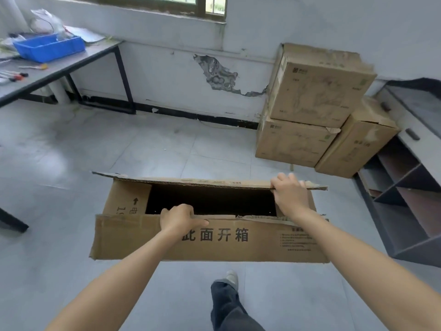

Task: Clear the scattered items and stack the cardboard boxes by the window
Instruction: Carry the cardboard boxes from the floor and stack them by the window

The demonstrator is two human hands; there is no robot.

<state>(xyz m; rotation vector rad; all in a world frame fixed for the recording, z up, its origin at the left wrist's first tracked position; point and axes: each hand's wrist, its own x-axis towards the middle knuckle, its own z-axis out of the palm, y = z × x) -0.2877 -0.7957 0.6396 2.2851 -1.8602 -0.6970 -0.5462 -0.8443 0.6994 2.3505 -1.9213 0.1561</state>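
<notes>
While I hold the long cardboard box in front of me at 12 o'clock, its top gapes open and its long axis runs straight across my body, from 9 o'clock to 3 o'clock. My left hand grips the near flap about midway along, fingers curled over its upper edge and thumb laid flat on the printed face. My right hand reaches over the dark opening and pinches the far flap close to its right end. The stack of boxes stands against the wall at about 1 o'clock, two piled up and a third leaning beside them, below and to the right of the window, which sits at 12 o'clock. My right hand is the nearer one to that stack, so I judge the right end of the box must lead as I carry it forward and to the right. A shelf unit crowds in at 3 o'clock, just beside the stack, and that leading corner could catch it. Off at 10 o'clock a table carries a blue bin and some loose items.
</notes>
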